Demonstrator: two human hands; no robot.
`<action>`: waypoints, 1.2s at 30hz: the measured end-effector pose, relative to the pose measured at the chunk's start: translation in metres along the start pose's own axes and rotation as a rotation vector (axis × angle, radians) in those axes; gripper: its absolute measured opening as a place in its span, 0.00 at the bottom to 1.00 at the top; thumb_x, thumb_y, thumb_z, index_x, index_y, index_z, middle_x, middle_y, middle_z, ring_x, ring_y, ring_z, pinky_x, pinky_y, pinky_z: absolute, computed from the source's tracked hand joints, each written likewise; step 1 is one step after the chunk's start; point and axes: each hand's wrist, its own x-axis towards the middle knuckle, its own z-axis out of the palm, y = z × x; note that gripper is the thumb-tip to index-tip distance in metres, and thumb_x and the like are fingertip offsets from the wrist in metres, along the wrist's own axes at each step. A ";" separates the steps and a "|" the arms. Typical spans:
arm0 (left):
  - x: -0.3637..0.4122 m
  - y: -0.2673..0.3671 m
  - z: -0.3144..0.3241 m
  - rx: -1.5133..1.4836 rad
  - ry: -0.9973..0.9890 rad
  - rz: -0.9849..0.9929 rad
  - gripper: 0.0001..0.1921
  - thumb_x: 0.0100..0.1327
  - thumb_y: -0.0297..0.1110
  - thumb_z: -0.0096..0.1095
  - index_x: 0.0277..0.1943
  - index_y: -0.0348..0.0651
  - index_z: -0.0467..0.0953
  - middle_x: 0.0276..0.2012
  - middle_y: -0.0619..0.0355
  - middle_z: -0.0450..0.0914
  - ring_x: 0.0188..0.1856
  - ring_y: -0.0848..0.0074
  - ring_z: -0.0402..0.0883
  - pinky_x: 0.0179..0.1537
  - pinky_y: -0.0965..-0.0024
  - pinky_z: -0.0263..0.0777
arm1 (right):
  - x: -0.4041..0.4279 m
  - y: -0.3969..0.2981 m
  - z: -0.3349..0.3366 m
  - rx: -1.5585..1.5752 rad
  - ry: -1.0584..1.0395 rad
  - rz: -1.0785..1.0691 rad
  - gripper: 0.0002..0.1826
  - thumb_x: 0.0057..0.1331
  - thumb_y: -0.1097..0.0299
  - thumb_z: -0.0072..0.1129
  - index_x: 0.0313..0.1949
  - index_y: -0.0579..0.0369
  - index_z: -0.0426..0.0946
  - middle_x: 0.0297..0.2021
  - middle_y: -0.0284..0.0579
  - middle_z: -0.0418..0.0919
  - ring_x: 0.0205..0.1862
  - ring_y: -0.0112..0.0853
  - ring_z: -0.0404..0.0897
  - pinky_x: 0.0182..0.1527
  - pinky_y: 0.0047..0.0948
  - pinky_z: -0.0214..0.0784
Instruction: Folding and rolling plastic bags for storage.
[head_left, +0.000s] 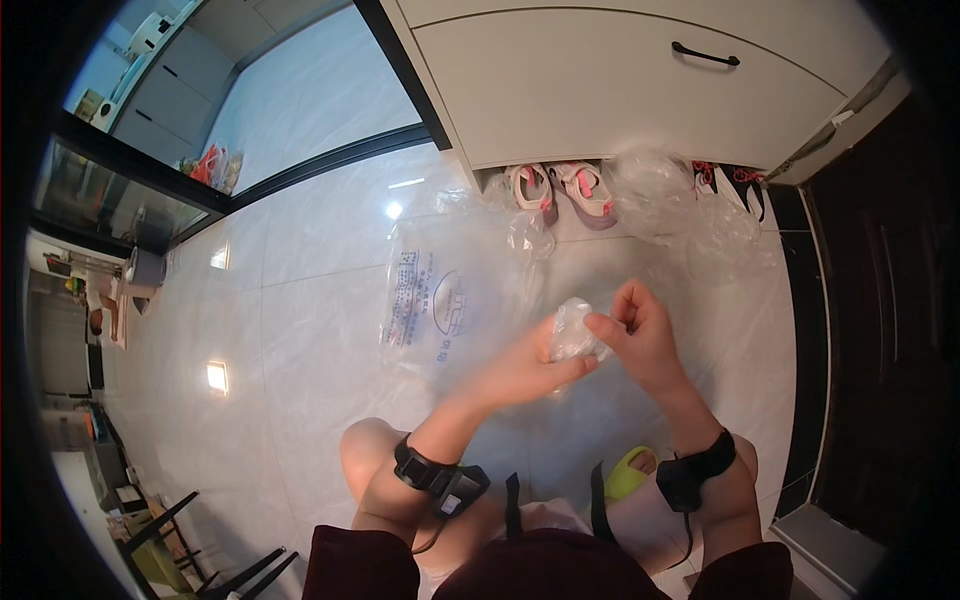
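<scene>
A small crumpled bundle of clear plastic (576, 330) sits in my left hand (546, 369), whose thumb lies along its near side. My right hand (637, 334) pinches the bundle's right edge between thumb and fingers. To the left on the tiled floor lies a flattened clear plastic bag (480, 289) with blue printing. Another crumpled clear plastic bag (664, 199) rests against the cabinet's base, partly over the shoes there.
A white cabinet (585, 90) with a black handle stands ahead, with pale sneakers (581, 195) and dark-strapped shoes (731, 187) under its edge. A black door frame (330, 165) is at upper left, chair legs (247, 574) at lower left. Far left, another person (101, 304) is partly visible.
</scene>
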 end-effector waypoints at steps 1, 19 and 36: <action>0.000 -0.004 0.000 0.002 0.001 -0.001 0.17 0.57 0.30 0.58 0.49 0.40 0.67 0.36 0.63 0.73 0.40 0.83 0.71 0.39 0.79 0.66 | 0.000 0.001 0.002 -0.045 0.020 -0.043 0.11 0.59 0.70 0.60 0.30 0.53 0.64 0.23 0.27 0.65 0.23 0.13 0.59 0.26 0.13 0.54; 0.004 -0.024 -0.002 0.098 0.377 0.059 0.19 0.60 0.35 0.53 0.52 0.37 0.68 0.41 0.58 0.74 0.43 0.76 0.72 0.44 0.71 0.66 | -0.003 -0.007 0.013 0.021 -0.069 -0.012 0.08 0.57 0.72 0.63 0.30 0.56 0.71 0.24 0.25 0.70 0.25 0.11 0.63 0.26 0.12 0.56; 0.012 0.000 -0.015 -0.795 0.525 0.191 0.17 0.67 0.46 0.46 0.41 0.38 0.68 0.33 0.57 0.74 0.38 0.73 0.75 0.47 0.70 0.70 | -0.002 -0.006 0.006 -0.029 -0.027 -0.286 0.06 0.62 0.70 0.56 0.32 0.60 0.74 0.22 0.34 0.72 0.27 0.19 0.70 0.29 0.19 0.63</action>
